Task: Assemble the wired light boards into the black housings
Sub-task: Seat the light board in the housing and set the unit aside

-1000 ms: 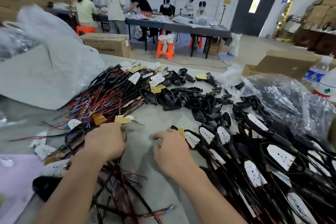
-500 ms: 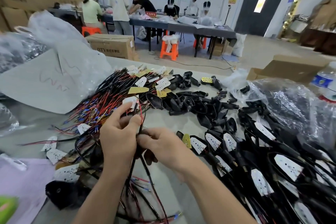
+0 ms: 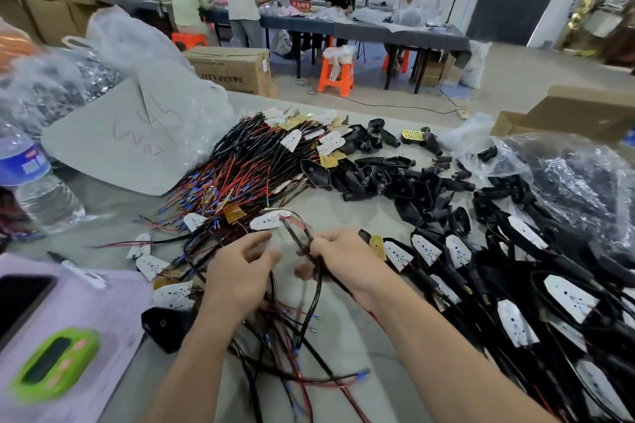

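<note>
My right hand [image 3: 338,256] grips the black sleeved cable [image 3: 318,288] of a white light board [image 3: 266,220] that hangs just above and between my hands. My left hand [image 3: 240,271] is beside it with fingers spread and loosely bent, holding nothing that I can make out. A tangle of red and black wired boards [image 3: 247,165] lies ahead on the grey table [image 3: 347,216]. Loose black housings [image 3: 395,178] are heaped right of centre. Finished housings with white boards fitted [image 3: 481,261] cover the right side.
A water bottle [image 3: 29,178] stands at far left, with clear plastic bags [image 3: 144,55] behind it. A phone [image 3: 20,299], a green device [image 3: 51,364] and a marker [image 3: 77,269] lie on pink paper at lower left. A single black housing [image 3: 165,323] sits by my left forearm.
Both hands rose from the table and came together on one wired board; now they have drawn apart, the right keeping the cable and the left letting go. The view has tipped down.
</note>
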`<state>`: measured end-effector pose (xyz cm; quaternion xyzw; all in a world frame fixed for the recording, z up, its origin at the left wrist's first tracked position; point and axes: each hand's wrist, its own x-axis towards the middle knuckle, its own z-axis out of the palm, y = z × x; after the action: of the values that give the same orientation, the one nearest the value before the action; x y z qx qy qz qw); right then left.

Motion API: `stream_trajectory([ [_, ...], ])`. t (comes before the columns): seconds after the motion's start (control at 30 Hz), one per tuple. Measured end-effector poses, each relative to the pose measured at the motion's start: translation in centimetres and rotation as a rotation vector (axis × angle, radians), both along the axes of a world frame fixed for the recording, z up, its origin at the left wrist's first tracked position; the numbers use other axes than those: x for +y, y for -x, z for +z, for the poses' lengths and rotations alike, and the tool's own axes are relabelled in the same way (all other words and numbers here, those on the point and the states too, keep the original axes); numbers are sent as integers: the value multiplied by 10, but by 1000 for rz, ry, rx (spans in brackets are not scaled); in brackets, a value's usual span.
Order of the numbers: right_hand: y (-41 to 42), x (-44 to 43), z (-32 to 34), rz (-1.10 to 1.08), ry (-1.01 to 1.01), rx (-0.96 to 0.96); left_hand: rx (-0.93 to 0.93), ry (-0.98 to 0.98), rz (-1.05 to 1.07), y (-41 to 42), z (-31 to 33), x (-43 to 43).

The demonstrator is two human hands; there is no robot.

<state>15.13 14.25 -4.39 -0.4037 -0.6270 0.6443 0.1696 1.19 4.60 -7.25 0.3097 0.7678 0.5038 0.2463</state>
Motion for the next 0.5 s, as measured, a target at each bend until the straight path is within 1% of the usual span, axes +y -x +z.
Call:
stream_trajectory([
  [0.03,2,-1,-1,40,8,2,-84,-27,-43,-2,-1,2],
  [0.07,4,-3,-3,62,16,11,-69,-30,-69,-3,-1,3],
  [0.1,7,-4,-5,61,21,24,3,-20,-66,-2,-4,5],
  [0.13,9,-5,-7,36,17,32,124,39,-18,0,-6,5],
  [0.2,14,-5,-10,-57,10,74,393,188,134,4,-11,5],
  [0.27,17,-4,-10,-149,-1,122,544,335,201,4,-12,3],
  [0.3,17,-2,-10,-170,-58,87,590,390,182,1,-13,4],
  [0.37,16,-1,-9,-167,-305,-106,623,408,123,-3,-13,6],
  [0.43,17,-9,-10,-118,-574,-249,579,332,120,-4,-12,8],
  [0.5,23,-21,-15,-34,-763,-308,506,214,176,-1,-13,8],
])
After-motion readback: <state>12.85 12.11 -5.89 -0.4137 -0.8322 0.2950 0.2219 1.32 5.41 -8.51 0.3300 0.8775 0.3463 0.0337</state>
